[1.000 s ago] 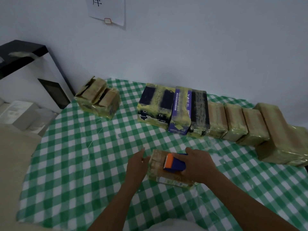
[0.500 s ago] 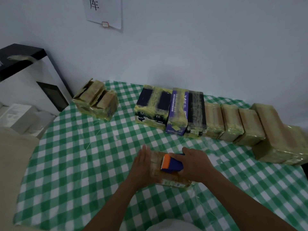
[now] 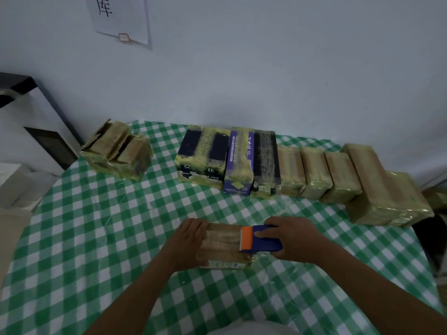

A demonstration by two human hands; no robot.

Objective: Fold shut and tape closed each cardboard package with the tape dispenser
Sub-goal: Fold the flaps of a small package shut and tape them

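Note:
A small brown cardboard package (image 3: 223, 240), wrapped in clear tape, lies on the green checked tablecloth in front of me. My left hand (image 3: 186, 243) holds its left end, fingers curled over the top edge. My right hand (image 3: 291, 238) grips the blue tape dispenser (image 3: 264, 239), whose orange blade end rests on the package's right part. A strip of tape runs along the top from the left end to the dispenser.
A row of several taped packages (image 3: 314, 172) lines the wall side of the table, dark and purple ones (image 3: 238, 163) among them. A rough taped bundle (image 3: 117, 151) sits at the back left. A paper sign (image 3: 121, 18) hangs on the wall. A black and white cabinet (image 3: 29, 122) stands left.
My left hand moved from beside the package onto its left end. My right hand has drawn the dispenser rightward along the top of the package.

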